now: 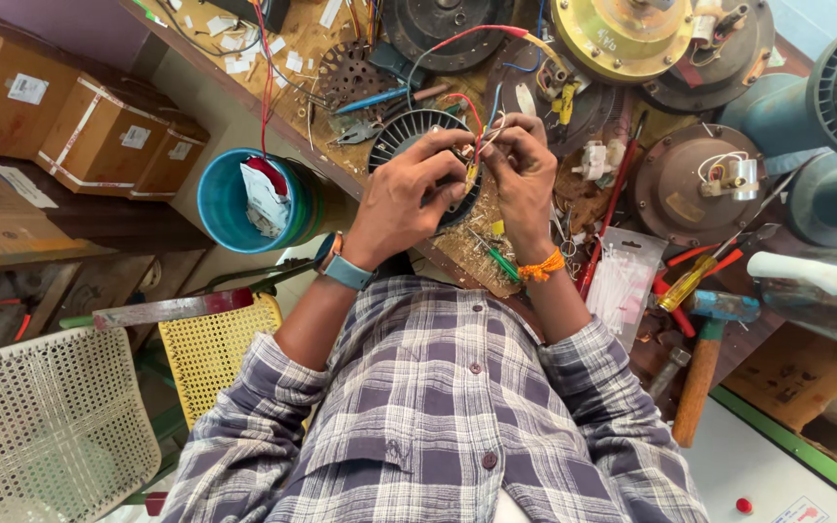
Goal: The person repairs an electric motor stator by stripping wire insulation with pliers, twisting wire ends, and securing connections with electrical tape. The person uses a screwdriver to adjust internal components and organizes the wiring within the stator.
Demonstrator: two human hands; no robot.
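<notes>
A round black motor stator (409,131) with radial slots lies on the wooden workbench (302,58) in front of me. My left hand (407,199) rests on its near side, fingers pinched on thin wires (475,145) at its middle. My right hand (523,174) meets it from the right, fingers closed on the same red, white and yellow wires. A red lead runs from the stator up and over the bench. My left wrist carries a blue watch, my right an orange thread band.
Fan motor housings (697,184), a yellow disc (622,39), screwdrivers (690,281), a hammer (704,349) and a bag of white ties (622,281) crowd the bench right. A blue bucket (244,199), cardboard boxes (99,131) and woven chairs (41,416) stand at the left.
</notes>
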